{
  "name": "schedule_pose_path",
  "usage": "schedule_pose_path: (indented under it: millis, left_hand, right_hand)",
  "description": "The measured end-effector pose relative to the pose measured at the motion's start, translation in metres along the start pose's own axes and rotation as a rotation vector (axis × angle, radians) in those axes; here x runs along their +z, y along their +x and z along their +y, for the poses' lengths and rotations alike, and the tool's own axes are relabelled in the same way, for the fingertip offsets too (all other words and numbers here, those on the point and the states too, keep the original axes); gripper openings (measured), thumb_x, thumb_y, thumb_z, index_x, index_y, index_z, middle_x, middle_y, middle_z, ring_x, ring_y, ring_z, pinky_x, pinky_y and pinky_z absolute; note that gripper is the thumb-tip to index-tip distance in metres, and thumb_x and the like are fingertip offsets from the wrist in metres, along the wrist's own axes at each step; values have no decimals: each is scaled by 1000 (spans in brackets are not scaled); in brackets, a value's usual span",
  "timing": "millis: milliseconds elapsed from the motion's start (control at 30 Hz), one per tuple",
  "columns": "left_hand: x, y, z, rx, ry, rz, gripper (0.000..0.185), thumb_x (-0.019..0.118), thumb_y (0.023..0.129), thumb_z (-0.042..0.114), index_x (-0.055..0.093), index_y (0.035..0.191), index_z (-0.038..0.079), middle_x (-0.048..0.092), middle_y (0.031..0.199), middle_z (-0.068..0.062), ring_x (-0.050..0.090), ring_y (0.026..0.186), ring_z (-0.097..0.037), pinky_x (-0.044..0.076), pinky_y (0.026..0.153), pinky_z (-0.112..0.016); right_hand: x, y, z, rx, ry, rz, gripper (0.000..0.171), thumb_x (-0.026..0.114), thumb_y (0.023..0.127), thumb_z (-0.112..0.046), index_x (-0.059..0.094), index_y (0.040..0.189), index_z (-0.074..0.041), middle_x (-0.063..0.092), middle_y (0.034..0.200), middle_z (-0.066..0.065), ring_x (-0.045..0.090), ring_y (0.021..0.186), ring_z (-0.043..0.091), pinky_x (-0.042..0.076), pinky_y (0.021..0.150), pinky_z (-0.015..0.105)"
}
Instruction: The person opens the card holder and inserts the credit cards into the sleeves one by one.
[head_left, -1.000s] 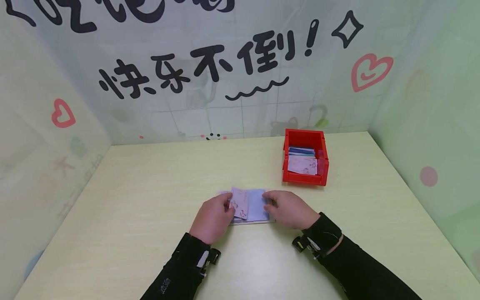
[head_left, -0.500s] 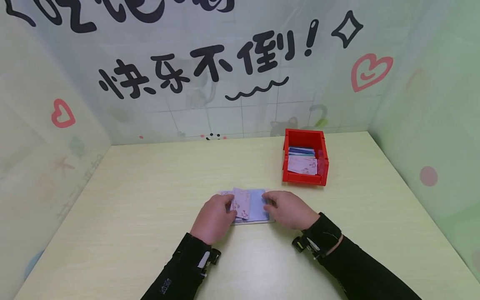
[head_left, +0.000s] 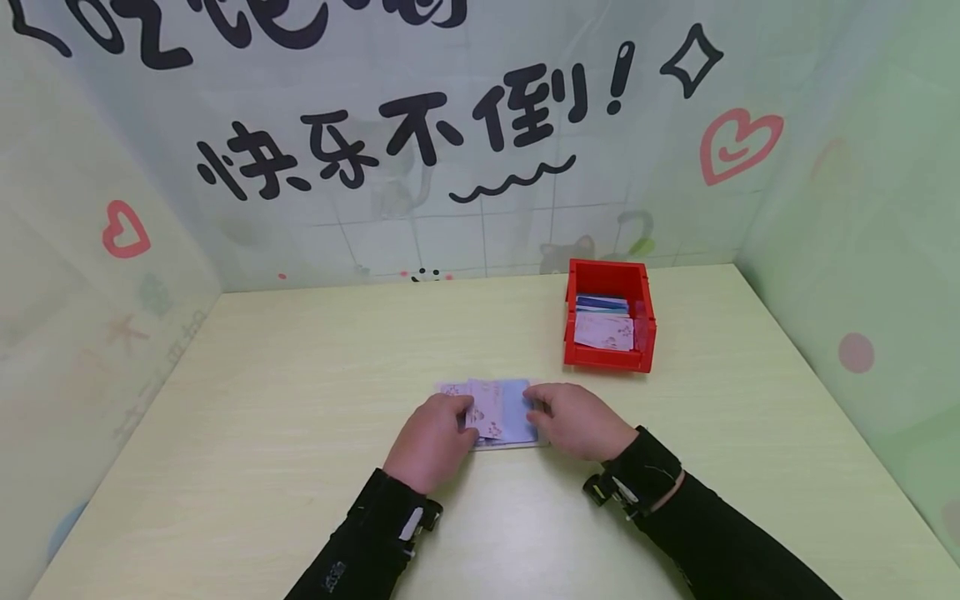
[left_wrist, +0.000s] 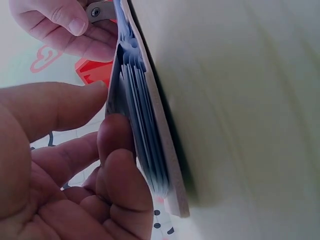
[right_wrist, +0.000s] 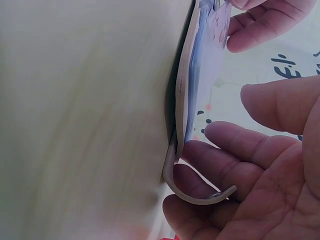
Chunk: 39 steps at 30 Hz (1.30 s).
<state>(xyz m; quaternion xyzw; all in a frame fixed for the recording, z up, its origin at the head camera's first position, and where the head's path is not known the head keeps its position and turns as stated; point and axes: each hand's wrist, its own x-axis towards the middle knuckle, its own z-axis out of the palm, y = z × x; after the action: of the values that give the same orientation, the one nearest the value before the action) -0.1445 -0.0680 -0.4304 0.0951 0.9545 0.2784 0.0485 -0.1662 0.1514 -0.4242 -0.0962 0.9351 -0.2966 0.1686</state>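
A card holder (head_left: 517, 412) with a pale cover and bluish sleeves lies open on the table in the head view. My left hand (head_left: 427, 442) pinches a pink flowered card (head_left: 486, 410) by its left side, over the sleeves. At the holder's right edge is my right hand (head_left: 579, 421). In the right wrist view its fingers touch that edge loosely, with the thumb apart. A curved strap (right_wrist: 200, 201) with a snap stands in front of those fingers. The left wrist view shows the layered sleeves (left_wrist: 145, 130) edge-on; the card's far edge cannot be made out there.
Behind the right hand stands a red bin (head_left: 609, 359), holding a pink flowered card (head_left: 603, 332) and several bluish ones. The light wooden table (head_left: 315, 367) is bounded by a printed back wall (head_left: 420, 242) and side walls.
My left hand has shifted slightly to the right with the pink flowered card, which now lies straighter over the sleeves. The right hand has barely moved.
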Motion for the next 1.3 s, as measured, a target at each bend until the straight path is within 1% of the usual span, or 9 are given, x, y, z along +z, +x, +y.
schedule_pose_path:
  millis: [167, 367, 467, 567, 700, 933, 1100, 1300]
  left_hand:
    - [0, -2, 2, 15, 17, 2, 45, 75, 97, 15, 67, 138, 0, 72, 131, -17, 67, 103, -25, 57, 102, -46]
    - [1, -3, 3, 38, 39, 5, 44, 74, 98, 15, 67, 138, 0, 72, 130, -16, 66, 103, -24, 57, 101, -47]
    - [1, -3, 4, 50, 50, 2, 43, 73, 98, 15, 67, 138, 0, 72, 128, -16, 66, 101, -24, 57, 100, -46]
    - [2, -2, 5, 51, 51, -4, 43, 73, 99, 15, 67, 138, 1, 73, 127, -15, 65, 98, -23, 58, 98, -45]
    - [3, -1, 6, 45, 41, -9, 43, 72, 99, 16, 67, 139, 1, 73, 128, -15, 65, 96, -21, 59, 97, -44]
    - [4, -1, 8, 59, 41, -14, 43, 74, 98, 16, 67, 139, 1, 73, 132, -15, 69, 107, -24, 57, 104, -47]
    - [5, -1, 10, 64, 46, -21, 43, 74, 98, 16, 68, 138, 2, 73, 132, -15, 70, 109, -24, 57, 104, -47]
    - [5, -2, 12, 67, 38, -31, 43, 74, 98, 16, 67, 139, 1, 71, 134, -16, 69, 116, -28, 56, 106, -48]
  right_hand:
    - [1, 0, 0, -7, -6, 3, 53, 72, 101, -24, 59, 151, -11, 62, 150, 6, 59, 136, 27, 48, 117, 50]
    - [0, -1, 0, -11, -11, 5, 53, 72, 101, -24, 59, 150, -10, 63, 149, 7, 60, 136, 27, 48, 116, 51]
    - [0, -1, 0, -10, -14, 8, 52, 72, 101, -24, 60, 150, -10, 63, 148, 7, 61, 133, 26, 49, 116, 50]
    - [0, -1, 0, -12, -18, 5, 52, 72, 101, -24, 59, 150, -10, 64, 148, 7, 62, 129, 25, 49, 116, 50]
    - [0, -1, -1, -14, -19, 4, 52, 71, 101, -24, 60, 150, -9, 64, 147, 7, 62, 128, 25, 50, 115, 50]
    - [-1, -1, -1, -16, -18, 14, 51, 71, 101, -23, 61, 149, -9, 64, 147, 8, 61, 132, 27, 49, 116, 50]
    - [0, -1, -1, -18, -22, 11, 51, 71, 101, -22, 60, 149, -8, 64, 147, 8, 60, 135, 29, 49, 116, 51]
    - [1, -1, -1, -21, -25, 18, 50, 70, 102, -22, 61, 148, -8, 65, 146, 8, 60, 134, 29, 49, 116, 50]
